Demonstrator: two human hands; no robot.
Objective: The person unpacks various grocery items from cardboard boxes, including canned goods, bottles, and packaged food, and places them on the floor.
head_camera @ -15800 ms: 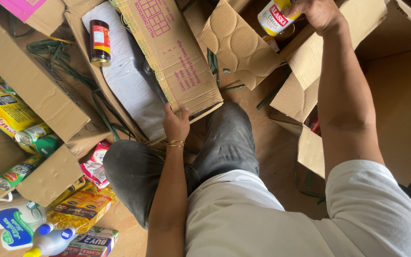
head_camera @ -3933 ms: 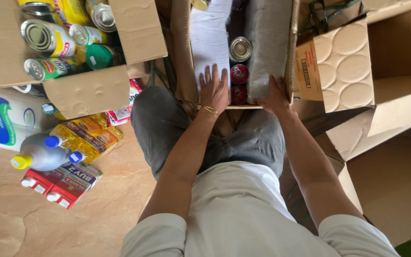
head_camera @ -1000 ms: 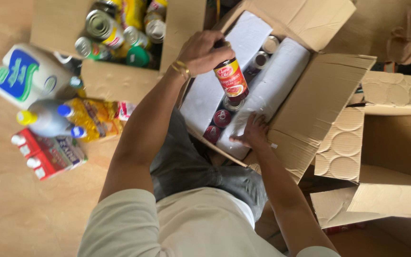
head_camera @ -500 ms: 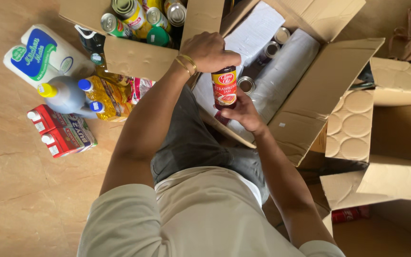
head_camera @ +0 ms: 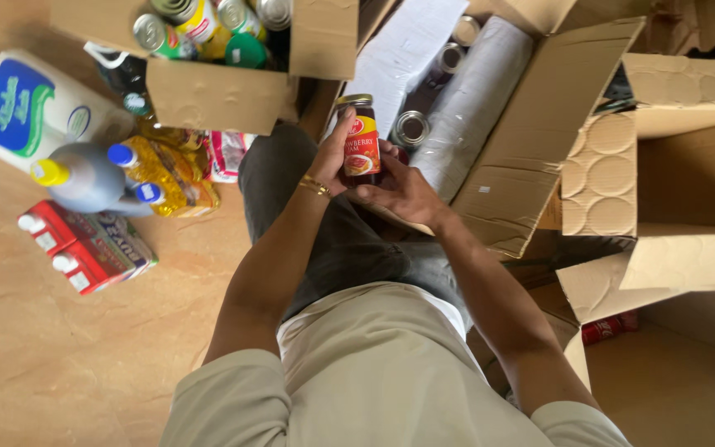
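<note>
Both hands grasp the red-labelled jar [head_camera: 360,139], left hand [head_camera: 337,157] wrapping its side, right hand [head_camera: 399,189] cupping underneath, label turned up for a look above the open carton [head_camera: 539,141].

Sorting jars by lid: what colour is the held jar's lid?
Dark, blackish lid on the red-labelled glass jar, head view.

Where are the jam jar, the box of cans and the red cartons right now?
jam jar [head_camera: 361,149], head view, on its red and yellow label.
box of cans [head_camera: 218,98], head view, on its front cardboard wall.
red cartons [head_camera: 84,248], head view, on the upper carton's side.
</note>
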